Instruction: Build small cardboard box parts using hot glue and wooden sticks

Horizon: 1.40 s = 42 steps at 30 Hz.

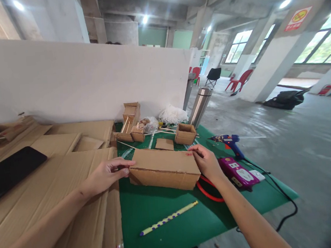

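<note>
So you had just the one camera, up on your head, looking forward and down over your own forearms at the green table [171, 239]. Your hands and the cardboard box [164, 165] sat pretty close, mid-view, while the windows [319, 42] were way off right. No second view shared any of it.

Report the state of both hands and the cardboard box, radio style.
Left hand at box's left end; right hand at its right. Cardboard box on green table. Pencil lies in front.
</note>
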### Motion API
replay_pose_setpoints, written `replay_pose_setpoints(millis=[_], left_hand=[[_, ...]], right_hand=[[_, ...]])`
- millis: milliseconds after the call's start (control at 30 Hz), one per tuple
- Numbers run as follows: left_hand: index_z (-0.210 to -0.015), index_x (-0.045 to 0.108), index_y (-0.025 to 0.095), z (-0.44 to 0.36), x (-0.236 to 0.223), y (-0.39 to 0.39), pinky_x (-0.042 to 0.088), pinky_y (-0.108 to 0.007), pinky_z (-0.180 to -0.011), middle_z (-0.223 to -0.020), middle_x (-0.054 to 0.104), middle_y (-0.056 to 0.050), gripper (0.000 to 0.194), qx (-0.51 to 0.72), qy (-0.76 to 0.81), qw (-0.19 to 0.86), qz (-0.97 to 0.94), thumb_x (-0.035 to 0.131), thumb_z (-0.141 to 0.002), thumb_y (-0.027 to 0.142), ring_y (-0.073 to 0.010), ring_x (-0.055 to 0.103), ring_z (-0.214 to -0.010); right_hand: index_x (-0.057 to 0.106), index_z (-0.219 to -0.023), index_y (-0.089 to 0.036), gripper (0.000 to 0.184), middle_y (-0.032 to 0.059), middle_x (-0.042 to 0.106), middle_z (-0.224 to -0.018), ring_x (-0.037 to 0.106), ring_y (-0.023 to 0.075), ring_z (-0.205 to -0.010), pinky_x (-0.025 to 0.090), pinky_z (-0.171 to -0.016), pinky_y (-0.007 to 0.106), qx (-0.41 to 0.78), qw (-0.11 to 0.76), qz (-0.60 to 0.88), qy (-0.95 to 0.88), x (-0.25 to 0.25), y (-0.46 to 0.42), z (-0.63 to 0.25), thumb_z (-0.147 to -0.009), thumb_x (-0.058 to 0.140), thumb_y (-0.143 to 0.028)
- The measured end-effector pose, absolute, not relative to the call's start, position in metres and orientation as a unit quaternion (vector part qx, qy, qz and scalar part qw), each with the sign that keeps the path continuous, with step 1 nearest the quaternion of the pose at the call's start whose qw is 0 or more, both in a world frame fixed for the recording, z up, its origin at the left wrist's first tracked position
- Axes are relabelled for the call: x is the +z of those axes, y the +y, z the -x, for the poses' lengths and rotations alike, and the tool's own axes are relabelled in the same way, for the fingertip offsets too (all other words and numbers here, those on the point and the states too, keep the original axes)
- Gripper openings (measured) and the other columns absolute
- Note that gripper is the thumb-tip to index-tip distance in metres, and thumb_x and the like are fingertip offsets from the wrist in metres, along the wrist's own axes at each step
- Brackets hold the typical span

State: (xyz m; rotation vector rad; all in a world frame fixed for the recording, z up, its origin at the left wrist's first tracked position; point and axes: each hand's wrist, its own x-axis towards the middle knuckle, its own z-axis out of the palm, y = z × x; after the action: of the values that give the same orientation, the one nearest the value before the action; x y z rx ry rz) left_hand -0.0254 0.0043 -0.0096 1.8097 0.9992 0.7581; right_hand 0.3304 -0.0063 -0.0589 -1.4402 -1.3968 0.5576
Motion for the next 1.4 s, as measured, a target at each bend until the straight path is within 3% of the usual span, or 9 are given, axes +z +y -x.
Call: replay_pose_setpoints(millis=[1200, 1400], left_hand=[[-0.105, 0.079, 0.025, 0.026, -0.012, 0.006, 0.06, -0.032, -0.079, -0.106, 0.073, -0.005, 0.027, 0.317, 0.395, 0.453, -0.733, 0.072, -0.081, 0.034, -0.0206, 0.069, -0.088], [-0.104, 0.079, 0.024, 0.026, -0.012, 0.006, 0.06, -0.031, -0.078, -0.104, 0.073, -0.005, 0.027, 0.317, 0.397, 0.449, -0.735, 0.071, -0.08, 0.035, -0.0212, 0.069, -0.088]], right_hand=[[0.06, -0.076, -0.022, 0.024, 0.004, 0.068, -0.069, 0.061, 0.022, -0.062, 0.045, -0.056, 0.032, 0.224, 0.519, 0.593, -0.573, -0.054, -0.008, -0.324, -0.079, 0.055, -0.046], [0.059, -0.083, -0.02, 0.023, 0.0038, 0.064, -0.076, 0.06, 0.0215, -0.07, 0.047, -0.068, 0.034, 0.166, 0.543, 0.589, -0.574, -0.037, -0.014, -0.326, -0.083, 0.052, -0.042]])
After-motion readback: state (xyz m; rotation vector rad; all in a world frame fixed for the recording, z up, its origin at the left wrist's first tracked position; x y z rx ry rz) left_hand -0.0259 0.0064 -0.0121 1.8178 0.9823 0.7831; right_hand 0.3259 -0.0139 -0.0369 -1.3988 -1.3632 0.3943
